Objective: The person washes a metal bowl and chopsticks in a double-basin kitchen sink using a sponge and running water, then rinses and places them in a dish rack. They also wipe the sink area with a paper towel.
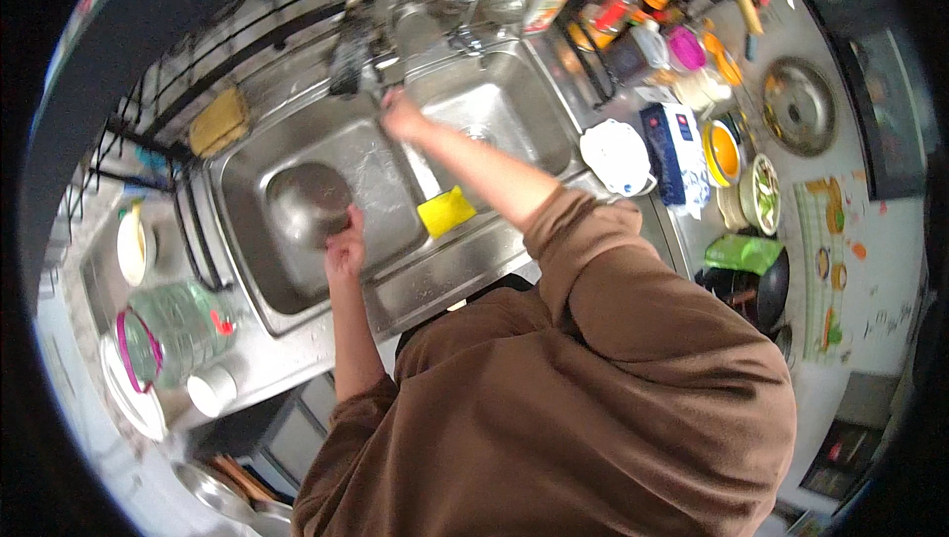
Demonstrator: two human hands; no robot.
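My left hand (345,248) grips the rim of a round metal bowl (308,203) in the left basin of a double stainless steel sink (385,196). My right hand (402,116) is at the faucet (387,62), behind the divider between the two basins; its fingers are blurred, and whether they grip the faucet is unclear. A yellow cloth (446,212) lies across the front end of the divider. Near the faucet a dark, blurred item (348,66) hangs over the back rim of the left basin.
A tan sponge (219,122) lies behind the left basin. Left of the sink stand a large clear jar (178,333) and a white cup (212,391). On the right are a white colander (615,156) and a tissue pack (671,155). A black metal rack (200,218) spans the back and sides.
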